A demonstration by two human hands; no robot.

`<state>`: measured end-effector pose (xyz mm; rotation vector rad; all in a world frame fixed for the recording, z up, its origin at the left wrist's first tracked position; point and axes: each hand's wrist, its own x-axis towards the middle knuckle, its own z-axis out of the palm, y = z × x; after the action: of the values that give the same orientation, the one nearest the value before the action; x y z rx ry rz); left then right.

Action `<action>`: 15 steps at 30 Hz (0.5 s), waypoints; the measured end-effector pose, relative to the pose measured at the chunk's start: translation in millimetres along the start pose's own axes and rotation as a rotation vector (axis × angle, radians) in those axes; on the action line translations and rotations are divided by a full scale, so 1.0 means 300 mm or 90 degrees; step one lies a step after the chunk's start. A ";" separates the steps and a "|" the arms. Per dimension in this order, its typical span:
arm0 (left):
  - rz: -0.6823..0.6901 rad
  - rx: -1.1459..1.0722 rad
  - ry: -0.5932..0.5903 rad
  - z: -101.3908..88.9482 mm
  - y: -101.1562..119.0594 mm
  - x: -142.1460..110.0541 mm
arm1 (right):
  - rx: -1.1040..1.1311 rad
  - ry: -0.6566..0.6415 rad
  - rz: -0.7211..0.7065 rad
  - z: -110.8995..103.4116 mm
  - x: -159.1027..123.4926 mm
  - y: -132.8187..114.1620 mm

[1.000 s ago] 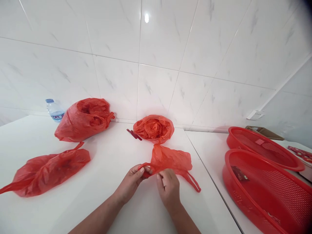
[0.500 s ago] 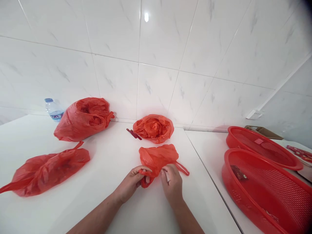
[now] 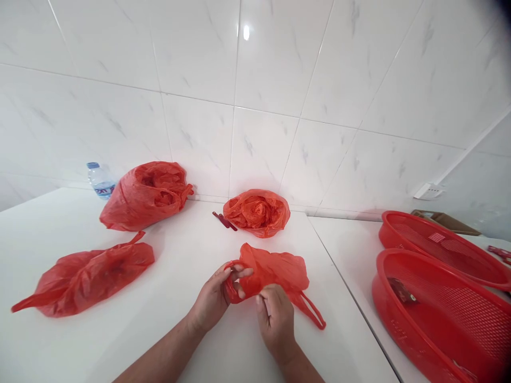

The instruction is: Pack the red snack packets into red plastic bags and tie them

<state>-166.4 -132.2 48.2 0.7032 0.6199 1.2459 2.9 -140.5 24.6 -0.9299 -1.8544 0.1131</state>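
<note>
A thin red plastic bag [image 3: 279, 266] lies flattened on the white table in front of me. My left hand [image 3: 217, 290] has its fingers inside a loop at the bag's near left edge, with the thumb closed over the plastic. At the near edge, my right hand [image 3: 275, 316] pinches the bag between thumb and curled fingers. One long handle loop of the bag trails out to the right of that hand. Just behind lies a bunched red plastic bag [image 3: 257, 213], with dark red folding knives [image 3: 224, 221] beside it.
A filled red bag [image 3: 139, 199] and a water bottle [image 3: 99, 183] stand at the back left. Another red bag [image 3: 93, 279] lies on the left. Two red plastic baskets [image 3: 399, 287] sit on the right table, past a seam. A tiled wall [image 3: 195, 143] rises behind.
The bag has turned and spread toward the right, its handle loop swinging nearer to me. My left fingers have opened inside the loop at its edge. The view has shifted slightly left.
</note>
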 end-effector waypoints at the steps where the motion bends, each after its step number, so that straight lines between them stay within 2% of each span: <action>1: -0.005 0.006 0.005 0.002 0.002 -0.002 | 0.004 -0.015 -0.007 0.004 0.003 -0.003; 3: -0.012 0.015 -0.005 0.007 0.003 -0.008 | -0.003 -0.048 -0.022 0.013 0.012 -0.002; 6: -0.017 0.027 -0.064 0.014 -0.004 -0.015 | -0.048 -0.065 -0.040 0.023 0.024 0.017; 10: -0.017 0.040 -0.127 0.021 -0.012 -0.018 | -0.109 0.000 -0.032 0.024 0.015 0.019; 12: -0.010 0.051 -0.127 0.027 -0.010 -0.019 | -0.087 0.002 -0.035 0.024 0.006 0.003; 15: -0.007 0.080 -0.128 0.036 -0.004 -0.024 | 0.007 -0.066 -0.024 0.030 0.005 -0.015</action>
<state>-159.1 -140.8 54.6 0.9160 0.5376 1.1173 -7.1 -139.9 23.4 -0.8951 -1.9642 0.1502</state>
